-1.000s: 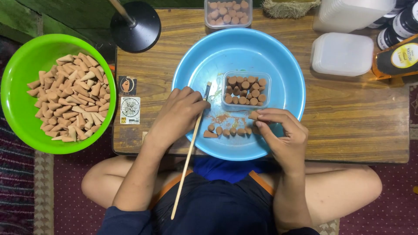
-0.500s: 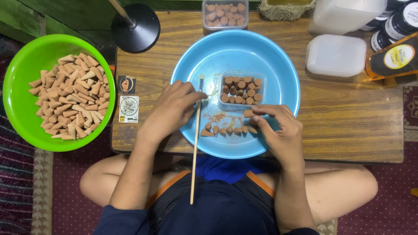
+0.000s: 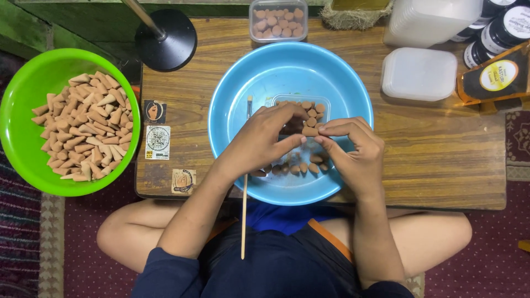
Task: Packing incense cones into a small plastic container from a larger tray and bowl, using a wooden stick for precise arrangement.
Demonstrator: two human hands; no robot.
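Low on the floor, a worn wooden table [image 3: 441,160] sits across the lap of a cross-legged person, with patterned rugs around it. At nine o'clock a green bowl [image 3: 22,160] holds a heap of pale tan cones [image 3: 83,127]; next to it at eleven stands a black round stand base [image 3: 165,40]. Dead centre is a blue basin [image 3: 265,72], and at twelve o'clock beyond it a small clear tub [image 3: 278,21] packed with brown cones. Half a second ago the hands were spread low over the loose cones at the basin's near edge; now both have come up together over the clear tray [image 3: 309,113] inside the basin. The left hand [image 3: 259,138] is curled, a thin wooden stick [image 3: 243,221] running under it toward six o'clock, its fingertips meeting those of the right hand [image 3: 353,152], which pinches a single brown cone [image 3: 309,131] just above the tray. So one more piece looks to be going into the half-filled tray, with a row of loose cones [image 3: 298,168] waiting below. At two o'clock are white lidded containers [image 3: 419,73] and dark jars [image 3: 497,33].
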